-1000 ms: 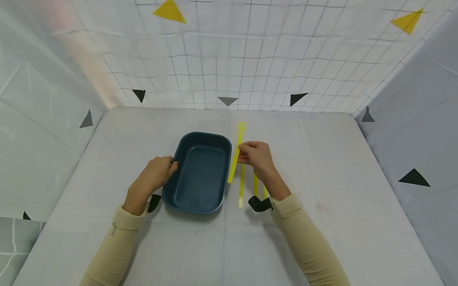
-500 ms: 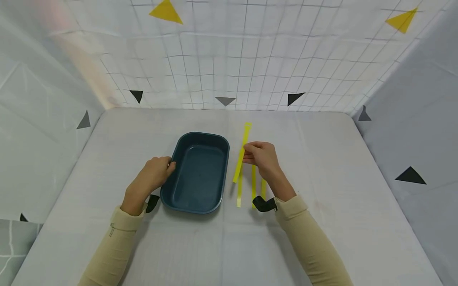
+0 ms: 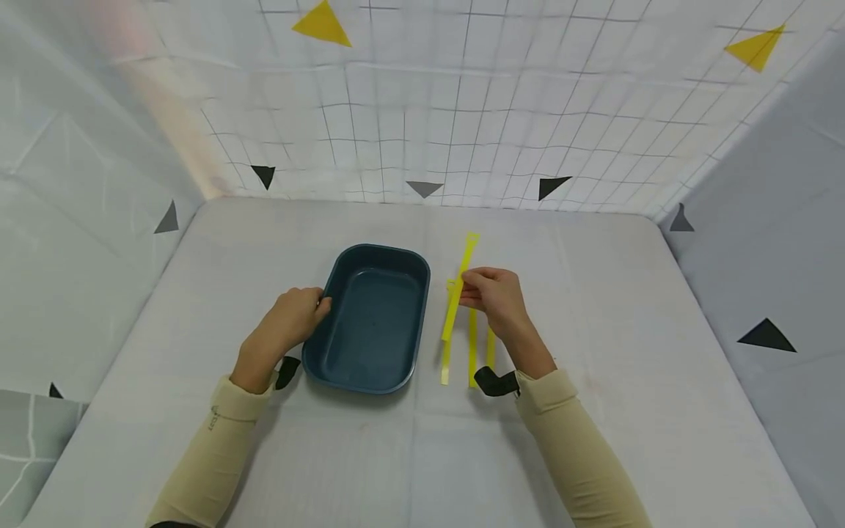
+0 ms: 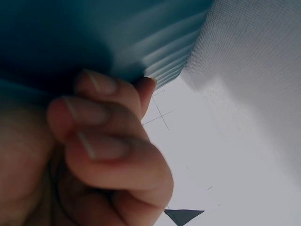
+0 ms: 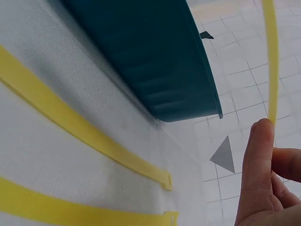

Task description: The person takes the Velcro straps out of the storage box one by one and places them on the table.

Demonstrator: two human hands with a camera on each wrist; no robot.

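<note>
A dark teal rectangular tray (image 3: 343, 352) lies on the white table, and its ribbed outer wall (image 4: 160, 56) fills the top of the left wrist view. My left hand (image 3: 290, 317) grips the tray's left rim with curled fingers (image 4: 94, 141). My right hand (image 3: 491, 293) pinches a long yellow strip (image 3: 460, 282) and holds it lifted and tilted just right of the tray; the same strip (image 5: 271, 56) rises above my thumb (image 5: 256, 160). Three more yellow strips (image 3: 472, 345) lie flat on the table below that hand, two of them (image 5: 75, 127) near the tray wall (image 5: 155, 61).
White gridded walls with yellow, grey and black triangles enclose the table (image 3: 594, 440) at the back and both sides. Black wrist straps (image 3: 496, 381) sit at both cuffs.
My right hand has carried the lifted yellow strip to the right, away from the tray's right rim. The left hand and the tray stay where they were.
</note>
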